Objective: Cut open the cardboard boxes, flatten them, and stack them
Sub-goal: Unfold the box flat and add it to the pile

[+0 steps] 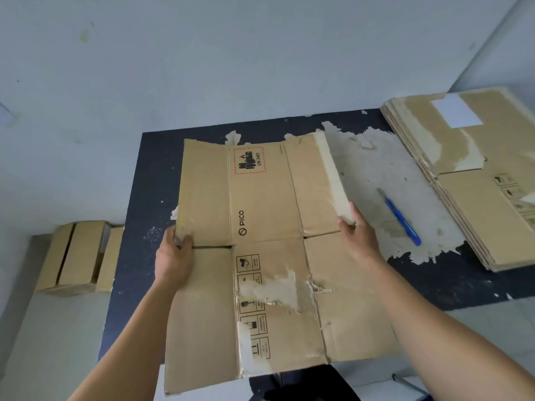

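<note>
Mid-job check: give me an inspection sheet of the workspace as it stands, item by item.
Surface: dark table, top layer peeled away in a large pale patch.
Job's things: opened box spread on the table, outer flaps lifted; flattened stack at far right; blue cutter lying between them, untouched.
Clutter: pale flecks on the table, scraps or peeling, cannot tell.
Hands: left hand grips the box's left flap; right hand holds the right flap's edge.
Cables: nothing seen.
Surroundings: pale wall; unflattened boxes on the floor, left.
</note>
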